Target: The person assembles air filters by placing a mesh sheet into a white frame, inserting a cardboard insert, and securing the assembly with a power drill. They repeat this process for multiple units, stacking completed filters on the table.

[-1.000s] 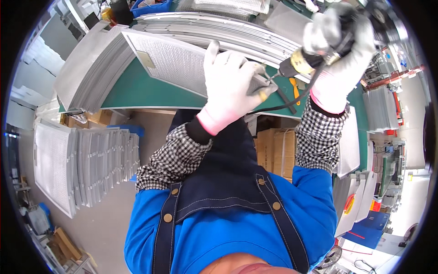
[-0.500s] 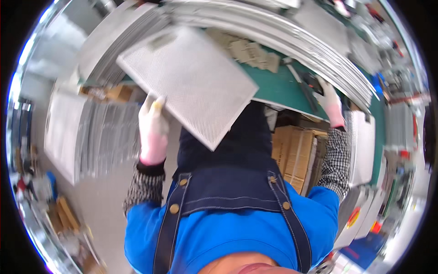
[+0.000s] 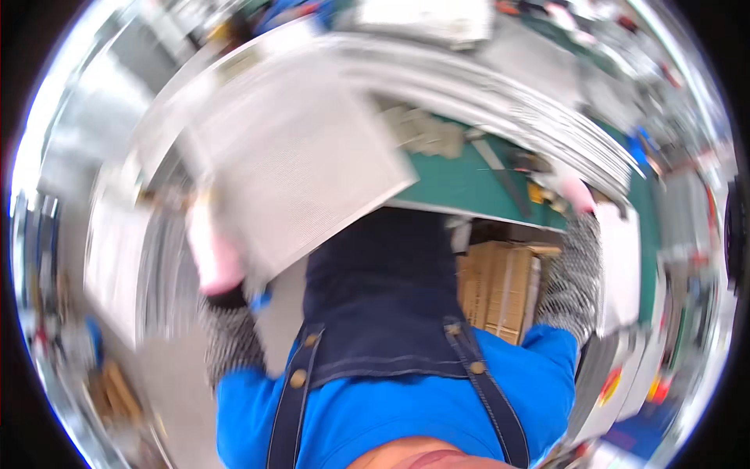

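Observation:
My left hand [image 3: 209, 244], in a white and pink glove and smeared by motion, grips the left edge of a light grey, finely perforated flat panel [image 3: 305, 164]. The panel hangs tilted above the left of the bench, its far part overlapping a stack of similar sheets. Over at the bench's right side, my gloved right hand [image 3: 574, 191] rests beside a dark tool [image 3: 531, 162] and a small yellow item [image 3: 537, 192]. Its fingers are blurred, and whether they hold the tool is unclear. A hammer-like tool [image 3: 500, 168] lies to their left.
The green-topped bench [image 3: 457, 184] carries long curved-looking stacks of metal sheets [image 3: 500, 86] along its far side and loose beige pieces [image 3: 426, 133]. Cardboard boxes [image 3: 496, 285] stand beneath it. Upright panels [image 3: 117, 250] are stacked at left; a pale panel [image 3: 619, 270] is right of my arm.
My left hand has moved left, swinging the panel left and turning it. The right hand has shifted slightly down and right, and the yellow item now shows beside it.

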Demonstrator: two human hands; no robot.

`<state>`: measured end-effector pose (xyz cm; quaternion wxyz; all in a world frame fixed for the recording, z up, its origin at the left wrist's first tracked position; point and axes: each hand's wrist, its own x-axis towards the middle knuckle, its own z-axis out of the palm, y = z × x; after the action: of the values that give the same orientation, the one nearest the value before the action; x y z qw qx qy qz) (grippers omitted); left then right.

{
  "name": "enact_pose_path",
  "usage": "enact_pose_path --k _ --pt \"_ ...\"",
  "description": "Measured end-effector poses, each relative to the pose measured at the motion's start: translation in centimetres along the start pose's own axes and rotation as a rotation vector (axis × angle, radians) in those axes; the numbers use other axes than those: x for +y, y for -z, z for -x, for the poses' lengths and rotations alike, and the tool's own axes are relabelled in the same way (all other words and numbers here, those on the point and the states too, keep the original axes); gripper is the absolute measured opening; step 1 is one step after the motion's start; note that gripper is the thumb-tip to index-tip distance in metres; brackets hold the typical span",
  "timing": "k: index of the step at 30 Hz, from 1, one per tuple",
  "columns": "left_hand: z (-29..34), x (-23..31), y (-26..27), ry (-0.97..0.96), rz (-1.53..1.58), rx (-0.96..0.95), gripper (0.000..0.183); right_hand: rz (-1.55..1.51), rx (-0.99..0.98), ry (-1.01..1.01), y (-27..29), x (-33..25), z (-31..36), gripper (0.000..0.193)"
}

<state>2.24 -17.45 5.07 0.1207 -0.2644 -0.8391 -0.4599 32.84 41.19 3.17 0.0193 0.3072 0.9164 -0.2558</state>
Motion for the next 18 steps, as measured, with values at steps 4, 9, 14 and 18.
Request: enact_pose_path --k 4,9,14,18 --pt "-3.9 0.2 6.3 0.277 0.391 0.440 0.050 -0.390 0.585 0.080 10.1 0.8 -2.8 0.058" --pt "-6.2 -4.3 22.2 0.089 -0.371 0.685 0.052 0.023 0.860 -0.300 13.4 5.8 -11.8 0.060" --pt "1.2 -11.1 40.5 0.098 -1.300 0.461 0.040 0.469 0.683 -0.176 8.6 9.6 -19.2 0.056" --pt "-1.1 -15.1 43.0 0.488 -1.444 0.320 0.037 1.325 0.418 -0.220 7.5 21.4 -22.1 0.061"
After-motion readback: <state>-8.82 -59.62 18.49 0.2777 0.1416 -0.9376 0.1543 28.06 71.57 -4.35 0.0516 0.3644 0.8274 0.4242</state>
